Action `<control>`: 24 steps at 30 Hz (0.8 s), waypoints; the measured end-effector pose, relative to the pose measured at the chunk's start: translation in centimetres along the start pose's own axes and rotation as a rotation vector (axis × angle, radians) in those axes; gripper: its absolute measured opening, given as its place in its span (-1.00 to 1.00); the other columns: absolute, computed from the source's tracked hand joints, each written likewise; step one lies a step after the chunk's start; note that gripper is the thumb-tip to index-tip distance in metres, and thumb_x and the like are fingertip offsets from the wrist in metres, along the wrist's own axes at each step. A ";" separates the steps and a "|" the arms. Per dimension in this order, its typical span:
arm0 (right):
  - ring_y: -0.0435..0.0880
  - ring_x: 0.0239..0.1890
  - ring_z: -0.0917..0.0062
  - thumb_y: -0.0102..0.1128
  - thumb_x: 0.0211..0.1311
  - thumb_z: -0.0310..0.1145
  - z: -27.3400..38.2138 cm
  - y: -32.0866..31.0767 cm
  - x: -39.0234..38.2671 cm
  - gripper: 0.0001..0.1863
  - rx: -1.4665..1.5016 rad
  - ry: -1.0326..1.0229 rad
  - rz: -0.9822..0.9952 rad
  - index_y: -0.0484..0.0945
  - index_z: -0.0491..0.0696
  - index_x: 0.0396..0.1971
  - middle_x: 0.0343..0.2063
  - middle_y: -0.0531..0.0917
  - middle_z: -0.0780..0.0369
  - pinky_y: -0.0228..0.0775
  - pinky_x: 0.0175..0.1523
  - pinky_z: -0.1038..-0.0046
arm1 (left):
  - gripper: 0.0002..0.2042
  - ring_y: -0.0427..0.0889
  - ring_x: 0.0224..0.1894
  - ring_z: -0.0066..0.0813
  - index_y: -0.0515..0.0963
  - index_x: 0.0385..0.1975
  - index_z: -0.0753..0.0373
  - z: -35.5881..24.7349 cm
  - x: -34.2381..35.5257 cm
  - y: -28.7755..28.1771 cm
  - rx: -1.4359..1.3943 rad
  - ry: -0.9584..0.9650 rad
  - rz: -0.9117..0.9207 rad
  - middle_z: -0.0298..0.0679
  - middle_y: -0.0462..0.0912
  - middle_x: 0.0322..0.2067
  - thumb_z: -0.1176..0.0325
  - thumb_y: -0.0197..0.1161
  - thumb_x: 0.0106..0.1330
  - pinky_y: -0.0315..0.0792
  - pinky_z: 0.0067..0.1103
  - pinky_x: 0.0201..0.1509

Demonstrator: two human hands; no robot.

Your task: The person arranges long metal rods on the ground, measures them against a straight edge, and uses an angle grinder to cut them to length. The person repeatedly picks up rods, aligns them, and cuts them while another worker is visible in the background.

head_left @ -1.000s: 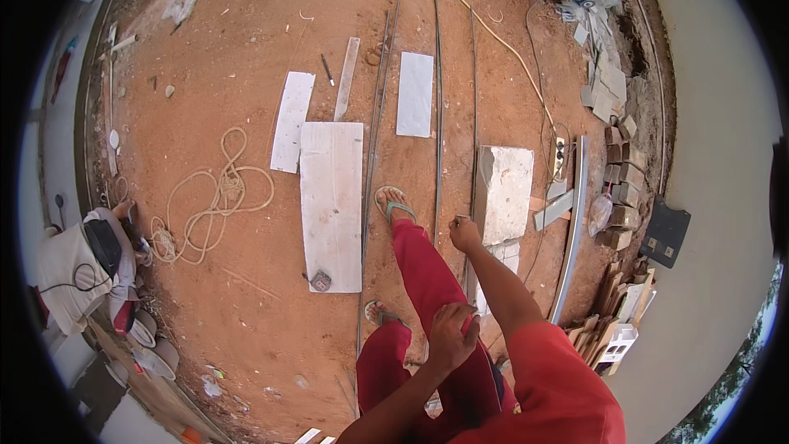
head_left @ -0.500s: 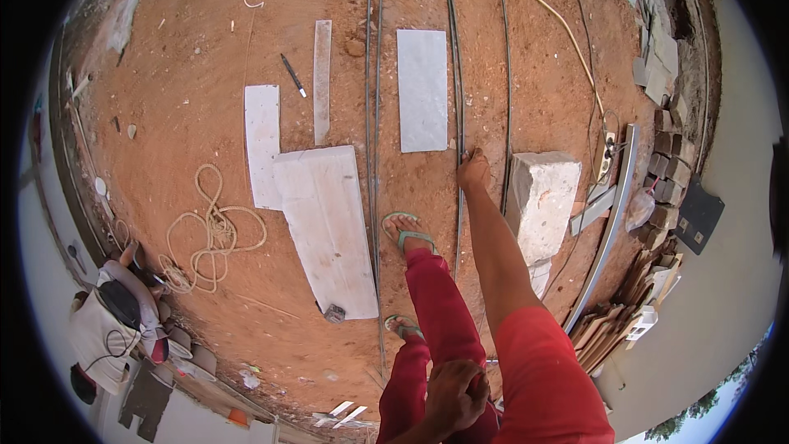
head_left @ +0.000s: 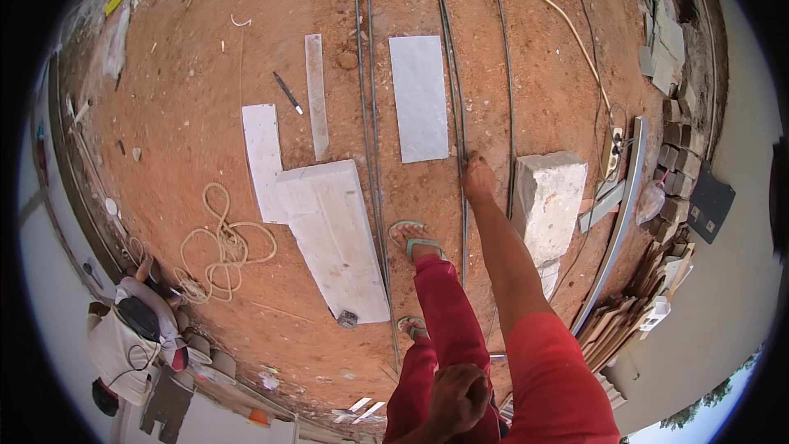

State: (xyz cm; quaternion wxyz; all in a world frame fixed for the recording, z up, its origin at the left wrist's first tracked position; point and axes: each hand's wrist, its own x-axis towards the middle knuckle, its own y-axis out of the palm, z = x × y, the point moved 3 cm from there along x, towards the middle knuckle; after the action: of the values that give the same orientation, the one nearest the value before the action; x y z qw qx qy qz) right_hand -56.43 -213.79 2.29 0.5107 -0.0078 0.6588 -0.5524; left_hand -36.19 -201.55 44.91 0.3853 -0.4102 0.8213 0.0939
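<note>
Head view: right hand [head_left: 477, 174] is closed on a thin steel rod [head_left: 463, 222] lying on the dirt floor [head_left: 205, 82]; left hand [head_left: 456, 399] is fisted, empty. Whip or snagging against neighbouring rods [head_left: 371, 156] is risked if lifted fast.

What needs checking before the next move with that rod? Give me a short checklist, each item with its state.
1. Right hand on the long metal rod: ok, it reaches down to it; a closed grip cannot tell.
2. Left hand free: ok, it rests by the thigh.
3. Footing: ok, both sandalled feet are on the dirt, between rods.
4. Stone block close beside the rod: not ok, it could snag.
5. Yellow cable off the rod: ok, it lies apart.
</note>
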 end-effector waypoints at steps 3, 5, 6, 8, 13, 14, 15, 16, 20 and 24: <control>0.75 -0.02 0.01 0.03 0.45 -0.38 -0.1 0.2 0.7 -0.75 -0.083 -0.011 0.053 0.47 -0.14 0.03 0.00 0.67 -0.07 0.63 0.02 0.10 | -0.87 0.72 -0.11 -0.16 0.65 -0.27 0.18 0.1 0.1 -0.1 0.001 -0.001 0.011 -0.19 0.73 -0.23 0.42 0.37 0.19 0.51 -0.28 0.04; 0.76 -0.03 0.00 0.03 0.42 -0.41 -0.2 0.5 0.9 -0.74 -0.100 -0.022 0.070 0.46 -0.15 0.04 0.00 0.68 -0.09 0.65 0.01 0.10 | -0.88 0.72 -0.11 -0.16 0.65 -0.27 0.18 -0.2 0.3 -0.3 -0.003 -0.002 0.010 -0.19 0.73 -0.23 0.43 0.36 0.20 0.50 -0.29 0.05; 0.76 -0.03 -0.01 0.02 0.43 -0.41 -0.4 0.5 1.0 -0.74 -0.105 -0.029 0.076 0.47 -0.16 0.03 -0.01 0.69 -0.10 0.65 0.02 0.10 | -0.88 0.72 -0.11 -0.17 0.65 -0.27 0.18 -0.4 0.3 -0.4 -0.005 -0.002 0.009 -0.19 0.73 -0.23 0.43 0.36 0.20 0.50 -0.29 0.05; 0.76 -0.04 -0.02 -0.01 0.44 -0.40 -0.3 0.5 0.9 -0.74 -0.103 -0.039 0.081 0.48 -0.17 0.03 -0.04 0.70 -0.11 0.65 0.02 0.10 | -0.88 0.72 -0.10 -0.17 0.65 -0.27 0.18 -0.4 0.3 -0.4 -0.002 -0.003 0.009 -0.19 0.73 -0.23 0.43 0.36 0.20 0.50 -0.29 0.06; 0.76 -0.07 -0.04 -0.05 0.45 -0.39 -0.2 0.0 0.3 -0.76 -0.075 -0.057 0.065 0.50 -0.18 -0.03 -0.10 0.72 -0.13 0.64 0.01 0.08 | -0.87 0.72 -0.11 -0.18 0.65 -0.26 0.18 -0.3 0.5 -0.4 -0.002 0.016 0.010 -0.19 0.73 -0.23 0.43 0.36 0.20 0.50 -0.29 0.06; 0.76 -0.08 -0.05 -0.04 0.44 -0.39 -0.2 -0.2 0.3 -0.76 -0.074 -0.059 0.053 0.50 -0.18 -0.04 -0.11 0.72 -0.13 0.64 0.00 0.08 | -0.87 0.72 -0.11 -0.18 0.66 -0.26 0.18 -0.3 0.5 -0.4 -0.005 0.017 0.014 -0.19 0.73 -0.23 0.43 0.35 0.20 0.50 -0.30 0.06; 0.76 -0.09 -0.05 -0.04 0.44 -0.39 -0.1 -0.4 0.3 -0.76 -0.073 -0.062 0.041 0.49 -0.18 -0.05 -0.12 0.72 -0.13 0.64 0.00 0.07 | -0.87 0.72 -0.11 -0.18 0.66 -0.26 0.18 -0.3 0.5 -0.4 -0.008 0.017 0.017 -0.19 0.73 -0.23 0.43 0.35 0.20 0.50 -0.30 0.05; 0.76 -0.10 -0.05 -0.04 0.44 -0.39 -0.2 -0.3 0.3 -0.77 -0.072 -0.063 0.031 0.49 -0.18 -0.05 -0.13 0.72 -0.13 0.63 -0.01 0.07 | -0.87 0.72 -0.11 -0.17 0.66 -0.26 0.19 -0.3 0.5 -0.5 -0.013 0.018 0.018 -0.19 0.73 -0.23 0.43 0.35 0.20 0.50 -0.29 0.05; 0.73 -0.11 -0.08 0.11 0.39 -0.32 -1.1 -0.3 0.6 -0.67 -0.007 -0.109 -0.007 0.46 -0.17 0.04 -0.17 0.70 -0.15 0.60 -0.03 0.03 | -0.86 0.72 -0.11 -0.15 0.66 -0.25 0.20 -0.4 0.7 -0.6 -0.020 0.012 0.031 -0.18 0.73 -0.24 0.43 0.35 0.20 0.50 -0.28 0.04; 0.73 -0.09 -0.08 0.09 0.39 -0.34 -0.3 -1.1 0.1 -0.72 -0.005 -0.116 -0.008 0.46 -0.13 0.02 -0.11 0.68 -0.15 0.60 -0.02 0.04 | -0.86 0.73 -0.10 -0.16 0.66 -0.25 0.19 -0.4 0.9 -0.7 -0.008 0.008 0.037 -0.17 0.73 -0.23 0.42 0.35 0.20 0.50 -0.28 0.05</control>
State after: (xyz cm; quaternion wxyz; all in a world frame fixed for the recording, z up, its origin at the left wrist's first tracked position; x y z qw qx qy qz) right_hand -57.33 -214.04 2.96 0.5458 -0.0439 0.6294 -0.5515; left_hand -36.26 -202.73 44.68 0.3786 -0.3967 0.8299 0.1025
